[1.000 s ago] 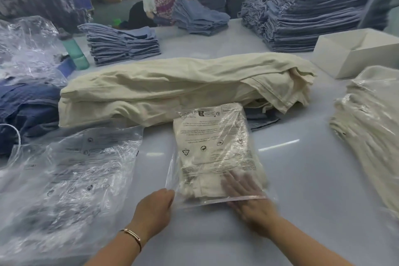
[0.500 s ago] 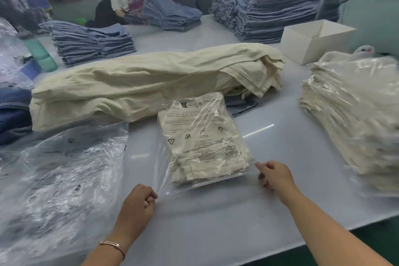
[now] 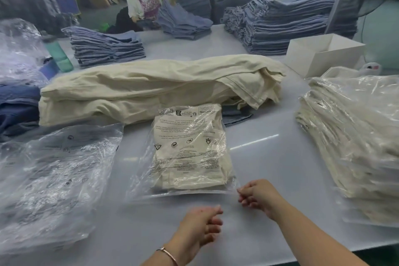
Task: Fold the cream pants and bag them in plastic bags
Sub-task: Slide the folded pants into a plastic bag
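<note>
A folded pair of cream pants sits inside a clear printed plastic bag (image 3: 187, 149) at the table's centre, its open flap facing me. My right hand (image 3: 258, 196) pinches the flap at the bag's near right corner. My left hand (image 3: 200, 224) is just below the flap's middle, fingers curled, and seems to pinch the thin clear film stretched between the hands. Behind the bag lies a long pile of unfolded cream pants (image 3: 151, 90). A stack of bagged cream pants (image 3: 354, 140) stands on the right.
Loose empty plastic bags (image 3: 54, 179) lie at the left. Stacks of blue jeans (image 3: 108, 47) and a white box (image 3: 323, 54) stand at the back, a green bottle (image 3: 58, 54) at far left. A person works across the table. The table edge (image 3: 367, 246) runs near right.
My left hand has moved right from the flap's left corner to near its middle. My right hand stays at the bag's right corner. The view has swung slightly left.
</note>
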`<state>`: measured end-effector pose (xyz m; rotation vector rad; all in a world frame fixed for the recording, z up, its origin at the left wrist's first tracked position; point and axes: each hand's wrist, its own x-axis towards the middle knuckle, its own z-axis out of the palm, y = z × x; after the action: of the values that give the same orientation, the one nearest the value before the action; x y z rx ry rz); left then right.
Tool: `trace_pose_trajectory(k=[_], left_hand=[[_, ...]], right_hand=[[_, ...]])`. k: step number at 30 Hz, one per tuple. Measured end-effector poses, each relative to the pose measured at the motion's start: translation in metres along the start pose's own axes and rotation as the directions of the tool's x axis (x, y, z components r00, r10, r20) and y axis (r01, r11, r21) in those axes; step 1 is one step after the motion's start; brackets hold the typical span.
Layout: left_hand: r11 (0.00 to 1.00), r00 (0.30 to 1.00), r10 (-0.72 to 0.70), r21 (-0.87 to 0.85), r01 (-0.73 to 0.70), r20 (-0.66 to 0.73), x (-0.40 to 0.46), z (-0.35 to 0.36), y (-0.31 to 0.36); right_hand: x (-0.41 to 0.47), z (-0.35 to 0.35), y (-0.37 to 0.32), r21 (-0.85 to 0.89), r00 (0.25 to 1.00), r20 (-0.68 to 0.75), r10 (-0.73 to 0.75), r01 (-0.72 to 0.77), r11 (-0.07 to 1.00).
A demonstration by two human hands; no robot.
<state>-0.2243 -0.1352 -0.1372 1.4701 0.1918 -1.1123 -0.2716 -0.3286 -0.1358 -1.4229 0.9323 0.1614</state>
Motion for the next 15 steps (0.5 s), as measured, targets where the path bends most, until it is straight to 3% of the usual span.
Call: trace_pose_trajectory(k=[4,8,15], left_hand=[[0.953,0.995,-0.092,-0.286,0.098,0.035,0.024,0.058,-0.003],[0.929,0.996,-0.050,-0.370,0.017,-0.079,0.039,0.081,-0.002],[0.907,0.965,0.016,-0.402,-0.123,-0.261,0.048,0.095,-0.003]], right_hand=[[0.000,-0.002,0.001,-0.011,0.999,0.011,-0.040,0.041,0.999],[0.004,-0.003,0.004,-0.163,0.990,-0.044,-0.133,0.124,0.979],[0.014,-0.004,-0.002,-0.385,0.973,-0.003,-0.230,0.211,0.898]])
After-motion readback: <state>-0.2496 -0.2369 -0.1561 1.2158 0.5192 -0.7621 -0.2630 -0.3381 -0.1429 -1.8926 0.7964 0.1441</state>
